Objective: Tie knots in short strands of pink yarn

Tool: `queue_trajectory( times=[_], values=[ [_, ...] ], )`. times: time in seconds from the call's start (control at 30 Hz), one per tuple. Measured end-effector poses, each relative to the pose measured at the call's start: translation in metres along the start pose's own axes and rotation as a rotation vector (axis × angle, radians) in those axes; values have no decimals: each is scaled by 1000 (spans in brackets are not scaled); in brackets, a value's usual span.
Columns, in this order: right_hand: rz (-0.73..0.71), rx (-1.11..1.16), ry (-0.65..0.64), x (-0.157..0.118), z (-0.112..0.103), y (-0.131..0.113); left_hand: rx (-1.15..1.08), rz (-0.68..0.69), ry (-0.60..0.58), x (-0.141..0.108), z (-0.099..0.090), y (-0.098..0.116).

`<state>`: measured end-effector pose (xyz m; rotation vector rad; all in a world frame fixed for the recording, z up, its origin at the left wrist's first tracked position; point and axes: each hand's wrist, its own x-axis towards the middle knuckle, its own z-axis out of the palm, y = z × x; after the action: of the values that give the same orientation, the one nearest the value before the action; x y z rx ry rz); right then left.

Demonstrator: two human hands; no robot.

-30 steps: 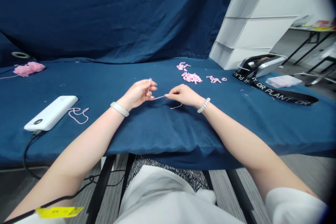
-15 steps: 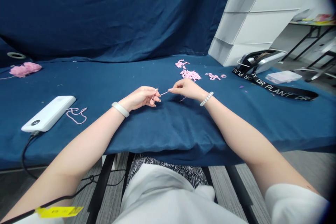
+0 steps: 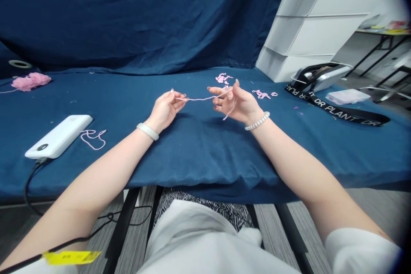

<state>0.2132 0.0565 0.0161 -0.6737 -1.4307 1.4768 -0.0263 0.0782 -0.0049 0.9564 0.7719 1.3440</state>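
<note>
A thin strand of pink yarn [image 3: 201,99] stretches between my two hands above the blue cloth. My left hand [image 3: 165,109] pinches one end between thumb and fingers. On the other side my right hand [image 3: 239,102] has its palm turned up, the yarn passing over its fingers to the thumb and a loose tail dangling below. Just behind the right hand lie small pink yarn pieces [image 3: 223,78], partly hidden by its fingers, with more yarn pieces [image 3: 261,94] to the right.
A white power bank [image 3: 59,137] with a black cable lies at the left, beside a loose pink yarn length [image 3: 93,139]. Farther back is a fluffy pink yarn bundle [image 3: 31,81]. White boxes [image 3: 293,30], a bag with a lettered strap [image 3: 337,113] and a clear case [image 3: 347,96] stand right.
My hands have moved apart, so a longer span of yarn shows between them. The right hand has turned palm up with its fingers spread more; the left hand has shifted slightly left and up.
</note>
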Motion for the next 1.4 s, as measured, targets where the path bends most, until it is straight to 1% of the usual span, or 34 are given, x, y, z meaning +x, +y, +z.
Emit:
queue_trajectory(
  times=[0.1, 0.17, 0.23, 0.27, 0.33, 0.37, 0.43, 0.5, 0.57, 0.7, 0.77, 0.87, 0.97, 1.03, 1.13, 1.2, 1.27, 1.4],
  values=[
    [0, -33, 50, 2, -5, 3, -198, 58, 90, 2, -2, 15],
    [12, -71, 86, 3, -6, 5, -239, 96, 129, 3, -4, 27],
    [16, -99, 102, 4, -5, 7, -274, 118, 116, 2, -5, 37],
    [9, -106, 105, 4, -5, 7, -291, 106, 102, 0, -4, 40],
    [-20, -115, 119, 3, -3, 6, -286, 17, 49, -6, 0, 42],
    [-37, -119, 129, 3, -2, 5, -252, -39, 5, -10, 3, 40],
    [-73, -117, 148, 2, 0, 3, -116, -117, -126, -16, 8, 35],
    [-109, -94, 159, 0, 1, 1, 63, -145, -266, -20, 11, 29],
    [-127, -81, 173, 0, 3, 1, 204, -164, -377, -21, 10, 24],
    [-131, -105, 177, -2, 11, 0, 346, -243, -516, -19, 7, 21],
    [-150, -94, 175, -3, 17, -2, 376, -273, -546, -18, 6, 20],
    [-168, -69, 201, -8, 27, -7, 385, -280, -571, -18, 7, 17],
    [-154, 2, 215, -11, 34, -12, 387, -250, -604, -19, 7, 15],
    [-111, 88, 200, -10, 34, -14, 384, -226, -618, -18, 7, 14],
    [4, 239, 146, -6, 28, -14, 415, -252, -639, -17, 6, 14],
    [54, 330, 108, -2, 22, -13, 467, -274, -655, -16, 6, 16],
    [53, 377, 93, 0, 14, -14, 517, -269, -658, -16, 7, 18],
    [18, 361, 90, 3, 0, -19, 571, -237, -635, -17, 10, 22]
  ],
)
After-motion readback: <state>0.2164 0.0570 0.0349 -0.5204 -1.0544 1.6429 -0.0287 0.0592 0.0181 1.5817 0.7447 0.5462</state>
